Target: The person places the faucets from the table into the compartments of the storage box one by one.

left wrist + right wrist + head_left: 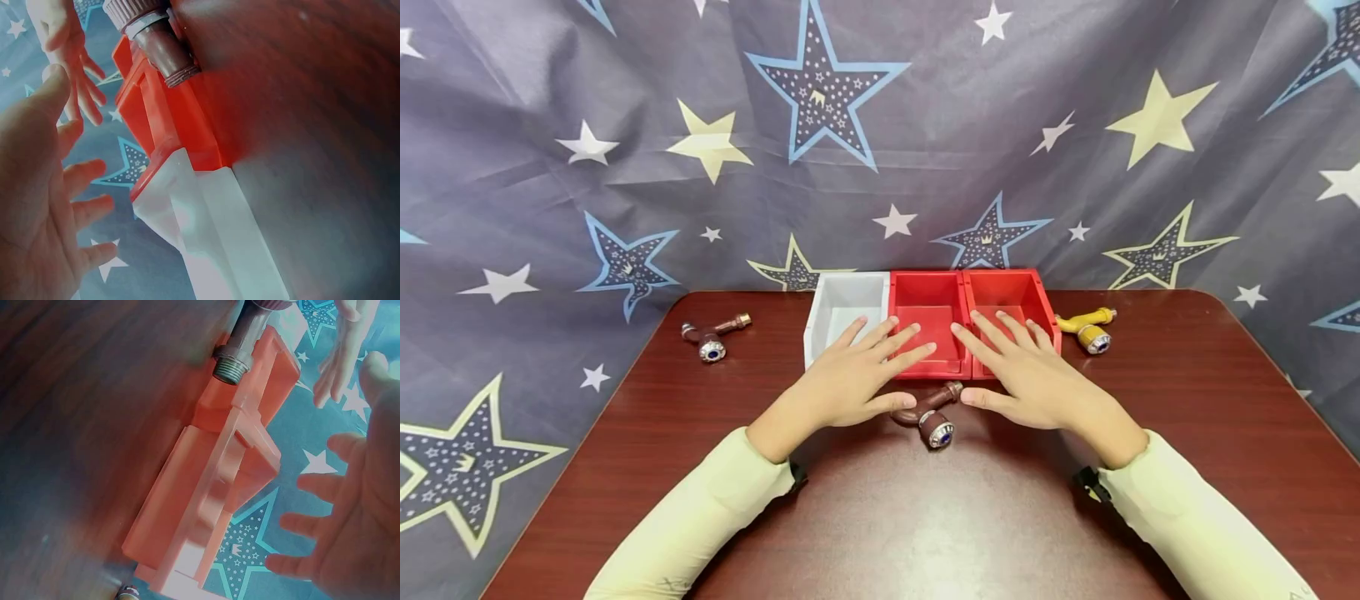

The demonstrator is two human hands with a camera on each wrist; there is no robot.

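Note:
My left hand (853,379) is spread flat over the front of the white bin (822,304) and the middle red bin (928,321), holding nothing. Fingers apart, my right hand (1033,379) spans the front of the right red bin (1006,287), also holding nothing. Between the two thumbs, a brown tap (936,427) with a round, blue-centred knob lies on the table before the bins. Its threaded end (230,370) shows in the right wrist view. In the left wrist view the fingers (90,209) are well apart from the bins.
Another brown tap (711,343) lies on the left of the wooden table (917,533). A yellow tap (1092,332) lies just right of the bins. The three bins stand side by side at the back edge, against a star-patterned cloth (850,217).

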